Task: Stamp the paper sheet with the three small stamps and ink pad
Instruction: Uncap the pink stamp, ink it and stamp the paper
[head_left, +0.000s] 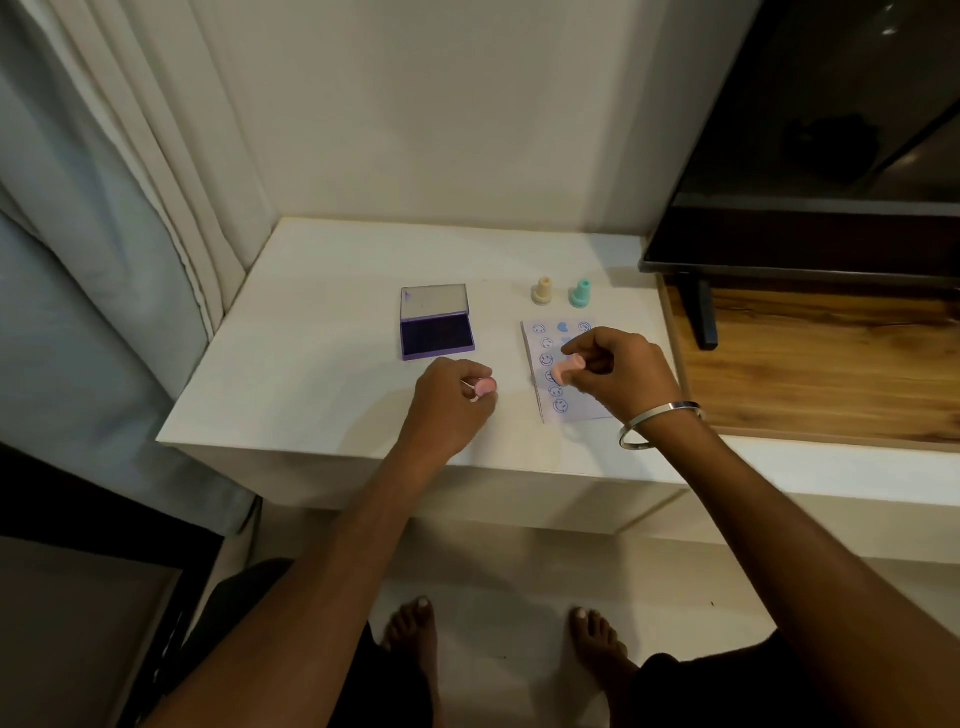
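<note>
A small paper sheet (576, 332) with several blue stamped faces and a heart lies on the white table (322, 332). My right hand (621, 374) holds a pink stamp (568, 367) tilted just above the sheet. My left hand (447, 402), to the left of the sheet, pinches a pink cap (485, 387). The purple ink pad (437, 335) sits open behind my left hand, lid raised. A cream stamp (543, 290) and a teal stamp (582, 294) stand upright behind the sheet.
A dark television (810, 156) on a black foot (704, 317) stands over a wooden surface (831, 364) at right. Curtains (119, 182) hang at left. The wall rises behind the table. My bare feet show below the table's front edge.
</note>
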